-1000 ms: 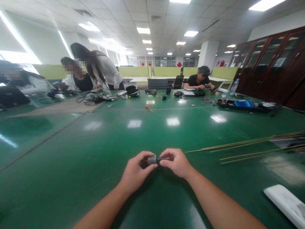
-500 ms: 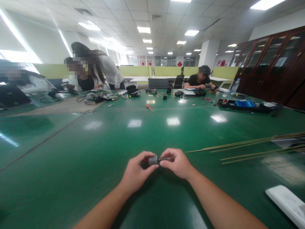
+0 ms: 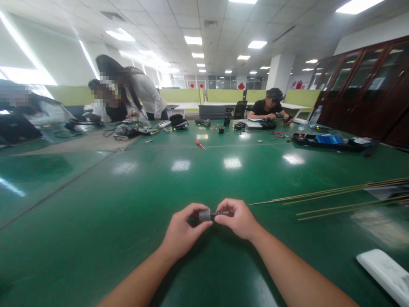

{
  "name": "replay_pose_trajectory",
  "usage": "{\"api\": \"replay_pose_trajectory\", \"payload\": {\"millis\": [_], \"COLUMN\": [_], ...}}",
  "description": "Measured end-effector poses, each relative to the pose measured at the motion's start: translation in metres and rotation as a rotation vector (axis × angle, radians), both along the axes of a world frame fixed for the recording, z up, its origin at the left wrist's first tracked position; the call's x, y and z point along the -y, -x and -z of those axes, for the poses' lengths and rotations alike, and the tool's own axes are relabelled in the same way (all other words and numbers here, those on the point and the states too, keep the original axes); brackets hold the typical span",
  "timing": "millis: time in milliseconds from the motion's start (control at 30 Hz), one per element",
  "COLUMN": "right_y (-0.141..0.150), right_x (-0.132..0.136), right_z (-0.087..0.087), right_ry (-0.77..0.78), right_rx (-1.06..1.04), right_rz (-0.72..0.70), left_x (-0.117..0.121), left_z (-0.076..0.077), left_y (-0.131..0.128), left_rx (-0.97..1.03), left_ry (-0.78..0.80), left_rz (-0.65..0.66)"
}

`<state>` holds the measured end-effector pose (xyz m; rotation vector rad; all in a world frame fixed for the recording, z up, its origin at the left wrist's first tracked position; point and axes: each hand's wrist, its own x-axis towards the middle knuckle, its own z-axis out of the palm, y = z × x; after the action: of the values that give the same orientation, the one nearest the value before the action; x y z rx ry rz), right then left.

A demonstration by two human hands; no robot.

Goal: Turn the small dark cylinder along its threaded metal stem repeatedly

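A small grey cylindrical motor (image 3: 205, 215) is pinched between the thumb and fingers of my left hand (image 3: 183, 228). Something red, perhaps its wires, shows at its left end inside that hand. From the motor's right end a thin ridged metal shaft (image 3: 221, 212) points to the right. My right hand (image 3: 238, 219) has its thumb and index finger closed around this shaft close to the motor, and the shaft's tip sticks out past the fingertips. Both hands are just above the green tabletop (image 3: 134, 221).
Several thin brass-coloured rods (image 3: 332, 209) lie at the right. A white power strip (image 3: 385, 273) is at the lower right. Farther off are a red screwdriver (image 3: 200, 144), a black tray with blue parts (image 3: 330, 140) and a plastic bottle (image 3: 315, 115). Other people sit or stand across the table.
Almost nothing differs. My right fingers have shifted very slightly on the shaft, with a bit more of it visible beside the motor.
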<state>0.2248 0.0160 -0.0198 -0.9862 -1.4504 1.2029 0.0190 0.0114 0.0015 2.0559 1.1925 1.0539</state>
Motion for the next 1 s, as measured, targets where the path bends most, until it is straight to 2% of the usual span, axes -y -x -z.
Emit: {"api": "replay_pose_trajectory", "payload": {"millis": [467,1000], "right_y": [-0.0025,-0.0028], "right_x": [-0.0009,-0.0022], "right_z": [-0.0006,0.0033], "right_ry": [0.007,0.012], "right_rx": [0.004,-0.006], "right_rz": [0.004,0.012], "left_x": [0.0019,0.0003], "left_z": [-0.0058,-0.0006], "left_y": [-0.0013,0.0007], "left_rx": [-0.004,-0.01], "left_ry": [-0.044,-0.037], "left_rz": [-0.012,-0.026]}}
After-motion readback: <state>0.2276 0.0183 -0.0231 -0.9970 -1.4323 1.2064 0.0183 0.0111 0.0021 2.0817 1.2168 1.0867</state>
